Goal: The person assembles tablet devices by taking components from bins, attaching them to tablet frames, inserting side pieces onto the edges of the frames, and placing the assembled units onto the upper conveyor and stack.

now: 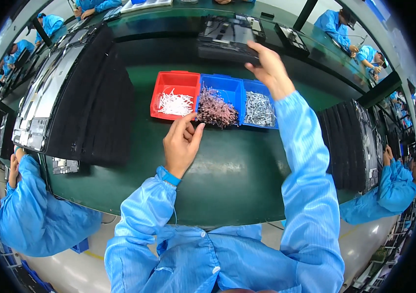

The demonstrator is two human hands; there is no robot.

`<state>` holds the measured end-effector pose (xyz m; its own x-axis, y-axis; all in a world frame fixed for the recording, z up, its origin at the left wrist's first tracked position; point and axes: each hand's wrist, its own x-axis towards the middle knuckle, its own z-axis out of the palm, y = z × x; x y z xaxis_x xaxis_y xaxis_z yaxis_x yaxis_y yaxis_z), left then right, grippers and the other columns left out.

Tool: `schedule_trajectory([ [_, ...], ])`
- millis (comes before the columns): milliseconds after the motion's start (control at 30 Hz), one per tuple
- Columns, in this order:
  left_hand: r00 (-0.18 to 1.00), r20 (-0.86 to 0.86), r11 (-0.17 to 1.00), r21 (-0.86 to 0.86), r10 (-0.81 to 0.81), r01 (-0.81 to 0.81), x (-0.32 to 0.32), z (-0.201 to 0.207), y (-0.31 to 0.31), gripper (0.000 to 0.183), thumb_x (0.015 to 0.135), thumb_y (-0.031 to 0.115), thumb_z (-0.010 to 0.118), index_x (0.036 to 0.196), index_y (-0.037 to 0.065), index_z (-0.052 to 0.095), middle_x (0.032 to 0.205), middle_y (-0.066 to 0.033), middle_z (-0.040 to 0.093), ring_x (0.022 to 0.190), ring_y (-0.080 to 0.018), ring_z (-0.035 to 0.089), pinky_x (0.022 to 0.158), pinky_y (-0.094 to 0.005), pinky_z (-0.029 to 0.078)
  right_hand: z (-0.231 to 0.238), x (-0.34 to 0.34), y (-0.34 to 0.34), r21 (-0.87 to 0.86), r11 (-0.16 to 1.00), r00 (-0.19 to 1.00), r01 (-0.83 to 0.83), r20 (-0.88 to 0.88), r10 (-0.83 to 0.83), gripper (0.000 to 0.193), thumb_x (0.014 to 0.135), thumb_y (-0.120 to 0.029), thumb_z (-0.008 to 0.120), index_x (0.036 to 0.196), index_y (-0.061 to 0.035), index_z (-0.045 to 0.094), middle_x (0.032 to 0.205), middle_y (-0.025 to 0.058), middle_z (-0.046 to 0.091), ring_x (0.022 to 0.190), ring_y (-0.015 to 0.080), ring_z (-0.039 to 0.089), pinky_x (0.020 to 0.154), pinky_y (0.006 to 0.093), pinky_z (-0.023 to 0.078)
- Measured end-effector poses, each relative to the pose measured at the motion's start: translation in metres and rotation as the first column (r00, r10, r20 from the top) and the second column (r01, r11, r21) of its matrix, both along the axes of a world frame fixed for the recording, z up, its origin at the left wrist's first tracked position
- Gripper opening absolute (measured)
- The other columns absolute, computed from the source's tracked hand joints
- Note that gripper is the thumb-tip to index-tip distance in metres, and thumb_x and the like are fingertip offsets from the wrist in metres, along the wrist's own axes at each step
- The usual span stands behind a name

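Note:
My right hand point(270, 72) reaches to the far side of the bench and grips the near right corner of a dark flat electronics panel point(225, 36), thumb below and fingers on top. The panel is a little blurred. My left hand point(181, 143) is at the near edge of the small parts bins, empty, with thumb and curled forefinger apart. Just beyond it stand a red bin point(173, 78) with white stick-like parts point(175, 103), a blue bin point(225, 88) heaped with pinkish-brown small parts point(215, 110), and another blue bin point(256, 86) of silvery pieces point(259, 110).
A tall stack of black-edged panels point(95, 102) stands on the left of the green bench point(232, 171), another stack point(347, 146) on the right. More panels point(292, 38) lie on a far shelf. Co-workers in blue sit on both sides point(42, 210) and opposite.

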<state>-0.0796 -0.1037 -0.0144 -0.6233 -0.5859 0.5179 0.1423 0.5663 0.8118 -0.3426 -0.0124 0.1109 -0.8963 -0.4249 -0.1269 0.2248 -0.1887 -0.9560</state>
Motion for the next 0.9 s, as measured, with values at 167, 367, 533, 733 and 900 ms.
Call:
schedule_trajectory([
  [167,0.997,-0.067,0.992,-0.125,-0.025,0.016,-0.007,-0.002,-0.001,0.022,0.085,0.005,0.077,0.107,0.007,0.073,0.082,-0.0045,0.061,0.055,-0.0099,0.054,0.051,-0.0278,0.045,0.012,0.079,0.119,-0.025,0.995,0.981,-0.092,-0.171,0.086,0.043,0.095,-0.024,0.065,0.130,-0.0005,0.057,0.095,0.0038,0.067,0.069,0.0094,0.061,0.042,0.0246,0.041],
  [367,0.995,-0.097,0.995,0.089,-0.029,0.037,-0.001,0.001,-0.006,0.011,0.089,0.002,0.073,0.099,0.003,0.073,0.085,-0.0024,0.058,0.061,-0.0068,0.052,0.055,-0.0227,0.044,-0.021,0.194,0.249,0.172,0.982,0.977,-0.078,-0.184,0.110,0.074,0.088,-0.020,0.069,0.148,0.0071,0.037,0.127,0.0171,0.063,0.093,0.0157,0.069,0.061,0.0293,0.058],
  [533,0.973,-0.203,0.957,0.245,-0.108,0.157,-0.008,0.004,-0.001,0.009,0.091,0.004,0.073,0.099,0.000,0.071,0.093,-0.0008,0.057,0.063,-0.0041,0.052,0.055,-0.0195,0.043,-0.072,0.273,0.301,0.209,0.976,0.996,-0.063,-0.052,0.075,0.076,0.089,-0.013,0.072,0.150,0.0104,0.033,0.144,0.0202,0.051,0.132,0.0236,0.050,0.112,0.0348,0.036],
  [733,0.976,-0.212,0.956,0.271,-0.050,0.108,0.013,0.026,0.012,0.010,0.096,0.006,0.066,0.105,0.002,0.070,0.104,-0.0022,0.056,0.070,-0.0050,0.055,0.056,-0.0191,0.044,-0.096,0.306,0.277,0.257,0.966,0.997,-0.033,-0.053,0.049,0.060,0.095,-0.019,0.069,0.144,0.0039,0.044,0.114,0.0173,0.068,0.096,0.0171,0.067,0.076,0.0300,0.054],
  [900,0.994,-0.012,0.808,0.581,-0.109,0.095,0.059,0.021,0.061,0.016,0.099,0.013,0.065,0.110,0.001,0.066,0.108,-0.0033,0.066,0.097,-0.0093,0.058,0.087,-0.0255,0.048,-0.060,0.267,0.283,0.888,0.447,0.866,-0.103,-0.141,0.481,0.058,0.091,-0.023,0.074,0.136,0.0059,0.051,0.070,0.0151,0.063,0.061,0.0201,0.065,0.055,0.0333,0.049],
])
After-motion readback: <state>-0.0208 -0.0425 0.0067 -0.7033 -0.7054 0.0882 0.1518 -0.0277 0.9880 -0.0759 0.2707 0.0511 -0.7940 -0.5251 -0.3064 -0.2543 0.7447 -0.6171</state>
